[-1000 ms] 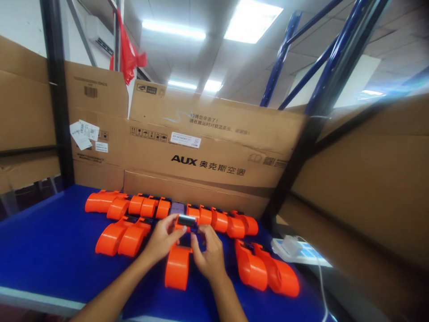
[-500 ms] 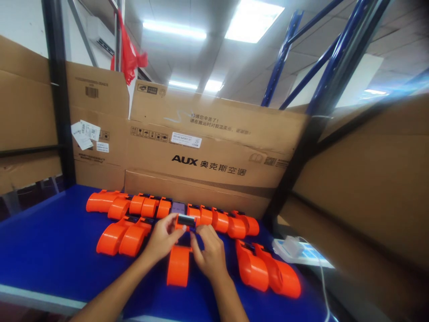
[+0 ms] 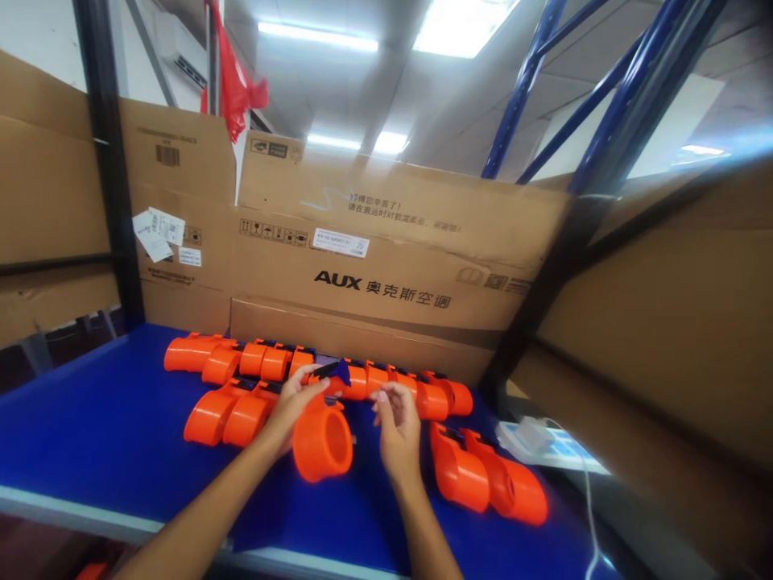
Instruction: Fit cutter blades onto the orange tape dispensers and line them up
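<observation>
My left hand (image 3: 299,403) is closed on the upper end of an orange tape dispenser (image 3: 305,447). A black strip and a dark blue piece (image 3: 342,372) stick out past its fingers. The dispenser's round hub hangs below the hand, its hollow side turned partly to the right. My right hand (image 3: 398,423) is apart from it, a little to the right, with fingers loosely curled and nothing visible in them. Behind both hands stands a row of similar orange dispensers (image 3: 431,400).
Two more dispensers (image 3: 208,417) stand at the left and two (image 3: 462,479) at the right on the blue tabletop (image 3: 109,411). A flat device with a pale screen (image 3: 326,360) lies behind the hands. Cardboard (image 3: 386,322) walls the back. A white power strip (image 3: 552,445) with a cable is at right.
My right hand has left the dispenser and drawn off to the right. The dispenser has turned in my left hand, showing its hollow hub and the blue piece. The view has shifted slightly.
</observation>
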The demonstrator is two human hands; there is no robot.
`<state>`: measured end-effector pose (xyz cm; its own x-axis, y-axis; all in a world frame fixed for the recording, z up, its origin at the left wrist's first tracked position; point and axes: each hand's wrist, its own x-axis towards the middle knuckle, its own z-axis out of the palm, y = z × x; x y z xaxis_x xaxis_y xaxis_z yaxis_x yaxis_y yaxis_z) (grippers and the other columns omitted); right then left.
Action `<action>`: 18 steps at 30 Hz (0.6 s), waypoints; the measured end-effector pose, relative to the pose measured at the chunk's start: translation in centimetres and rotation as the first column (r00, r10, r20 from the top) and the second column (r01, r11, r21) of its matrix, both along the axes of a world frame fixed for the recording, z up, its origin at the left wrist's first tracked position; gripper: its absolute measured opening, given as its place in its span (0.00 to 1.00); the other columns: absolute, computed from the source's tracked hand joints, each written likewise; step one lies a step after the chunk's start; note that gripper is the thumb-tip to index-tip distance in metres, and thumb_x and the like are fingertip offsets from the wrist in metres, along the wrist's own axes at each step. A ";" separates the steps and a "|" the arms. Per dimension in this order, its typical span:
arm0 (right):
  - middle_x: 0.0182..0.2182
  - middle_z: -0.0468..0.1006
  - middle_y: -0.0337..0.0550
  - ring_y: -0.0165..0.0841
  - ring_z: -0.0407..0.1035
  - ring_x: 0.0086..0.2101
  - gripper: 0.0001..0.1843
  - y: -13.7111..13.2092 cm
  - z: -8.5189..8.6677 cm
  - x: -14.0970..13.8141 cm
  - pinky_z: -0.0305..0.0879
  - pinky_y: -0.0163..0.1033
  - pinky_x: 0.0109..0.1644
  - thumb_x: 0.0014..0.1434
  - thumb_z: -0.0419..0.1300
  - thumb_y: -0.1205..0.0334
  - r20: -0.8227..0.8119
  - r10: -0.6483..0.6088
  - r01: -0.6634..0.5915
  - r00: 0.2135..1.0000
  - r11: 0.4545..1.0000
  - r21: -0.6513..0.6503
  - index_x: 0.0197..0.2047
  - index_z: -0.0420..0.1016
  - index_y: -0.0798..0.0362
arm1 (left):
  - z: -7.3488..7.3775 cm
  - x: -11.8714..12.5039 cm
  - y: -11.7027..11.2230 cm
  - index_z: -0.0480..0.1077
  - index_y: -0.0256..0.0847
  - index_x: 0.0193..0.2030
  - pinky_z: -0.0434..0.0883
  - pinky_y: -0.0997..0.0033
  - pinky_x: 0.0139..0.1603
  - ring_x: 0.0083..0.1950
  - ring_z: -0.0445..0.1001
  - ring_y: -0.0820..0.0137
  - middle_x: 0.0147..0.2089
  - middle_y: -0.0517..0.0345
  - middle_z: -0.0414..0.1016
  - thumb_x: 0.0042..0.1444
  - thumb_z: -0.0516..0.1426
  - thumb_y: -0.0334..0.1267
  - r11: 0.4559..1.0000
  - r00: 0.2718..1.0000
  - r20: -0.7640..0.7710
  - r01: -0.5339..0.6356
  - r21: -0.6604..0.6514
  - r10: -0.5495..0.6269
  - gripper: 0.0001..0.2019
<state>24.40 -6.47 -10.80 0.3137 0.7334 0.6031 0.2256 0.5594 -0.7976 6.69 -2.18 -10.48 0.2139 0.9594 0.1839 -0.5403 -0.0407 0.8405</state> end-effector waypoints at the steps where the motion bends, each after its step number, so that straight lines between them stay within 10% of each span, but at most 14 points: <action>1: 0.37 0.76 0.44 0.36 0.70 0.34 0.18 0.1 0.1 -0.1 0.68 0.37 0.32 0.64 0.57 0.47 -0.053 0.077 -0.079 0.996 0.996 -0.040 0.50 0.68 0.50 | -0.1 0.1 -0.1 0.65 0.41 0.57 0.75 0.66 0.37 0.33 0.80 0.64 0.37 0.54 0.80 0.45 0.69 0.45 1.000 1.000 -0.016 0.026 -0.001 -0.026 0.33; 8: 0.51 0.76 0.49 0.43 0.74 0.44 0.23 -0.8 0.9 -0.8 0.74 0.47 0.40 0.65 0.53 0.43 -0.189 0.497 -0.531 0.847 0.811 -0.245 0.56 0.71 0.47 | -0.7 0.5 -1.2 0.61 0.45 0.61 0.75 0.61 0.41 0.36 0.81 0.64 0.41 0.54 0.79 0.47 0.69 0.42 0.951 0.944 -0.149 0.305 0.042 -0.296 0.35; 18: 0.39 0.76 0.42 0.38 0.72 0.40 0.15 0.0 -0.2 -0.8 0.70 0.43 0.46 0.62 0.60 0.47 -0.085 0.282 -0.293 0.955 0.943 -0.158 0.46 0.72 0.48 | -0.8 0.2 -1.6 0.62 0.43 0.65 0.73 0.64 0.40 0.35 0.79 0.64 0.35 0.55 0.79 0.48 0.69 0.44 0.924 0.903 -0.239 0.380 0.055 -0.357 0.38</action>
